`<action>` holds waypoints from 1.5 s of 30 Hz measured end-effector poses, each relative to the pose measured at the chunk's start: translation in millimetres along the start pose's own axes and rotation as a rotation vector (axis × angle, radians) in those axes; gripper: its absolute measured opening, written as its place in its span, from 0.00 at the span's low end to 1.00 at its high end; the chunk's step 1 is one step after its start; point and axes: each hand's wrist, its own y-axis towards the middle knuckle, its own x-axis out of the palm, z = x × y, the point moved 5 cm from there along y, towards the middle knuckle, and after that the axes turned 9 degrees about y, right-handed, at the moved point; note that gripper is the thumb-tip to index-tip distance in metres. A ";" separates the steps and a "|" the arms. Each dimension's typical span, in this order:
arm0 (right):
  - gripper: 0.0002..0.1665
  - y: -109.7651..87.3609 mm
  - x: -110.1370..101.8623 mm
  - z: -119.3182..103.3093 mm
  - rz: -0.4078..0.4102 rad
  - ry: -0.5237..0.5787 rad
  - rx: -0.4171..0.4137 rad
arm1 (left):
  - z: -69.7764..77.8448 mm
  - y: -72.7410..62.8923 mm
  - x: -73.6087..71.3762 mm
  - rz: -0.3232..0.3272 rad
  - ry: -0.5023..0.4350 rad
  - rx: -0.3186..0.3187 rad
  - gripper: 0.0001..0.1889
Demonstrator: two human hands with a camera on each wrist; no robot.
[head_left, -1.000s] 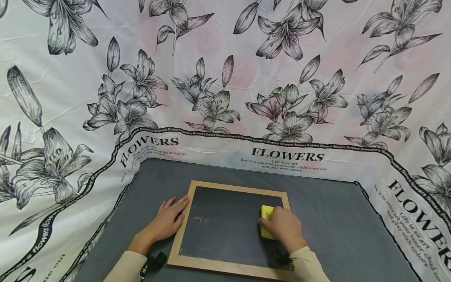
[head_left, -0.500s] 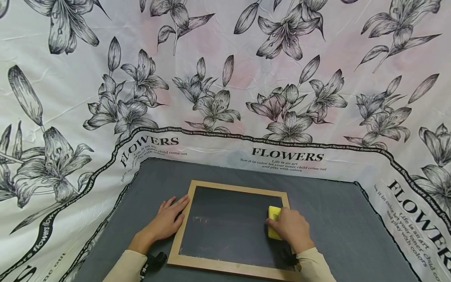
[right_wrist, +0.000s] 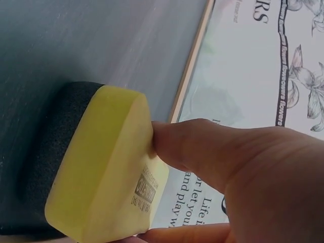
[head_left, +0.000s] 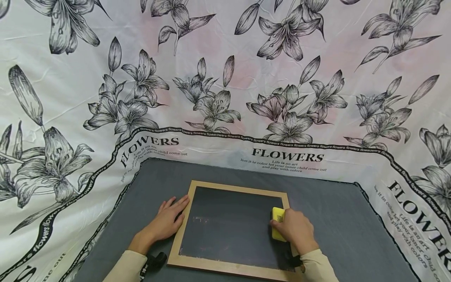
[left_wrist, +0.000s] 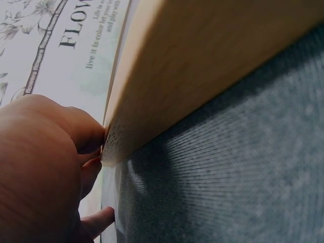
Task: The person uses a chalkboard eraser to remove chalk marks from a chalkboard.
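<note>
A small chalkboard (head_left: 232,227) in a light wooden frame lies on the grey cloth, with faint chalk smudges at its left. Near the board's right edge, my right hand (head_left: 297,231) grips a yellow board eraser (head_left: 278,224). In the right wrist view the eraser's black felt side (right_wrist: 61,147) faces the dark board, and my thumb presses on its yellow back. My left hand (head_left: 165,219) lies beside the board with fingers extended, fingertips on the left side of the frame. The left wrist view shows these fingertips against the frame's outer edge (left_wrist: 152,76).
Grey cloth (head_left: 352,227) covers the table around the board. A white curtain (head_left: 225,98) printed with black lilies and lettering hangs along the back and both sides. A dark wrist strap (head_left: 155,261) shows at the left sleeve.
My right hand has slid the eraser rightward across the board toward the right side of the frame. The left hand and the chalkboard have stayed in place.
</note>
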 end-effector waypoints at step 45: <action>0.29 -3.1 23.4 -56.1 0.066 -0.058 -0.186 | 0.6 -0.6 -1.1 0.009 -0.020 0.006 0.31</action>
